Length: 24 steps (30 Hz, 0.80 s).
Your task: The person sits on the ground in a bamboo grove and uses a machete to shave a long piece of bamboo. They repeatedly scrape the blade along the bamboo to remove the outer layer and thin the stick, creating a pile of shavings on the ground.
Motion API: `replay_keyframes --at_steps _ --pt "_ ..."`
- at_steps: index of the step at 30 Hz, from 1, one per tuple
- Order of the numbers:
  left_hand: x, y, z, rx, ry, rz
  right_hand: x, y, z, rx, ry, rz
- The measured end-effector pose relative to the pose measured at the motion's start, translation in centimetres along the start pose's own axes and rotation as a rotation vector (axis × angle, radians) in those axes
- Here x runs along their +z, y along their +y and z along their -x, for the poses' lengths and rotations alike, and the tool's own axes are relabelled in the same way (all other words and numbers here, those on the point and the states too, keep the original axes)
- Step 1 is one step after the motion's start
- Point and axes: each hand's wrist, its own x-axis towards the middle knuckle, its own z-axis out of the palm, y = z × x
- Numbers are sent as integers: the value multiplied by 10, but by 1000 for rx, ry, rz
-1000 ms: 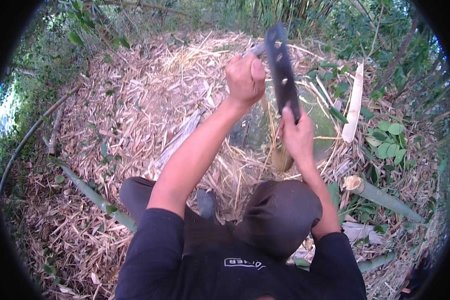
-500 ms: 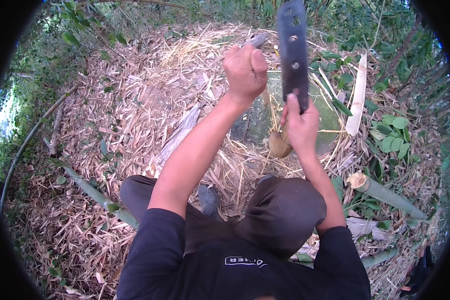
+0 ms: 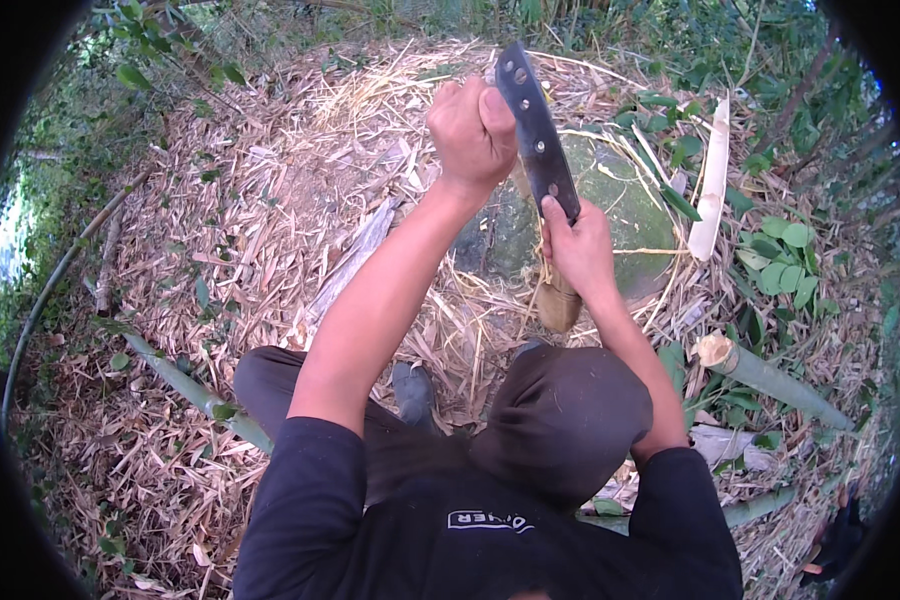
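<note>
The left hand [image 3: 473, 130] is clenched round the grip of a dark heavy knife [image 3: 538, 140], held high, while the right hand [image 3: 577, 250] grasps an upright bamboo shoot [image 3: 558, 300], steadied over a mossy rock [image 3: 620, 200] for cutting.

A mossy green rock [image 3: 620, 215] sat amid dry straw litter [image 3: 270, 230]. A pale split bamboo strip [image 3: 712, 185] lay beside its right edge, a cut green bamboo stalk [image 3: 770, 378] lay lower right, and another green stalk [image 3: 185, 385] crossed the left
</note>
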Motion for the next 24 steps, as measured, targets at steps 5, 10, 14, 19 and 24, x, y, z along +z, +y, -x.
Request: replay_keyframes --at_steps 5,10,14,19,24 --pt "-7 -3 1 -24 11 -35 2 -37 11 -208 57 109" --pt "2 -3 1 -35 21 -12 4 1 0 -73 31 296" --pt "-4 3 -3 -20 21 -8 4 -34 14 -167 15 155" --pt "9 -1 -3 -62 29 9 2 23 -19 -52 56 328" --pt "-3 1 3 -71 20 -8 1 -18 7 -116 12 322"
